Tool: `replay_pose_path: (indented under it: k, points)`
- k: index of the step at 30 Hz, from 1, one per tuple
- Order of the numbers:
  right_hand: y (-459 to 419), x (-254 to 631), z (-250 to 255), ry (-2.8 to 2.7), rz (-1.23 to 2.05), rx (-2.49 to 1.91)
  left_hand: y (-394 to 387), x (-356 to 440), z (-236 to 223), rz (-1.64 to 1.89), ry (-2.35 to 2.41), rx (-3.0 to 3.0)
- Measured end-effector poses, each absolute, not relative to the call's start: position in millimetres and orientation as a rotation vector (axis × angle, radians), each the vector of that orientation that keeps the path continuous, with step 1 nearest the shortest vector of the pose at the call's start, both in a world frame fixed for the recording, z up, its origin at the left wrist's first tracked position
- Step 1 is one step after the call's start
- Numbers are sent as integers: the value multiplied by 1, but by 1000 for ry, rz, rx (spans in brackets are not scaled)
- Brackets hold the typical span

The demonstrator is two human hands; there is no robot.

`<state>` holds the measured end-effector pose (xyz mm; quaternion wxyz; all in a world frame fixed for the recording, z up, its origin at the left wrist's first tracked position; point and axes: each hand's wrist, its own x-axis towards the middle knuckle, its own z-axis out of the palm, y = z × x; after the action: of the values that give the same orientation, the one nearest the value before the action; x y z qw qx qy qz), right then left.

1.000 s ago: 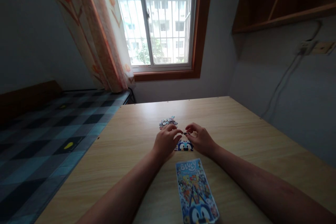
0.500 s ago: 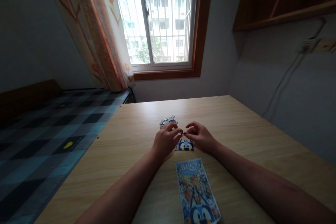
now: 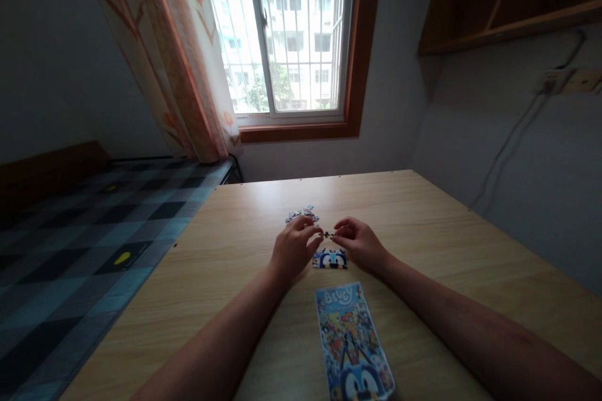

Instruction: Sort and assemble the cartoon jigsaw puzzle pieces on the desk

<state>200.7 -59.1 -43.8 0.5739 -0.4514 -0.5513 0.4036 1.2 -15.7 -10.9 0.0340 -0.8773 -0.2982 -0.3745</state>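
Between my two hands is a small dark puzzle piece (image 3: 327, 235), held just above the table. My left hand (image 3: 294, 249) pinches its left side with thumb and fingers. From the other side, my right hand (image 3: 360, 243) pinches its right end; whether this is one piece or two joined is too small to tell. Just below my fingers lies a partly assembled puzzle (image 3: 330, 259) with a blue dog's face. A heap of loose puzzle pieces (image 3: 303, 215) sits behind my left hand, partly hidden by it.
A picture box (image 3: 353, 341) marked "Bluey" lies nearer to me on the wooden table (image 3: 226, 319). To the left stands a bed (image 3: 94, 232) with a checked cover. A window (image 3: 296, 37) and curtain (image 3: 174, 56) are beyond, and a wooden shelf (image 3: 508, 28) hangs at right.
Both hands have risen slightly away from the assembled puzzle, carrying the small piece. More of the assembled part's top edge now shows. The box and the heap stay put.
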Motion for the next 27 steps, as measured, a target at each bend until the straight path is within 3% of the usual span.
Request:
replay_pose_path:
  k: [11, 17, 27]
  points:
    - [-55, 202, -50, -1398, 734, -1184, 32, -32, -19, -1164, -1584, -2462]
    - [-53, 201, -52, -1395, 758, -1194, 34, -25, -24, -1074, -1615, -2453]
    - [-57, 203, -48, -1416, 706, -1211, 33, -27, -24, -1282, -1693, -2398]
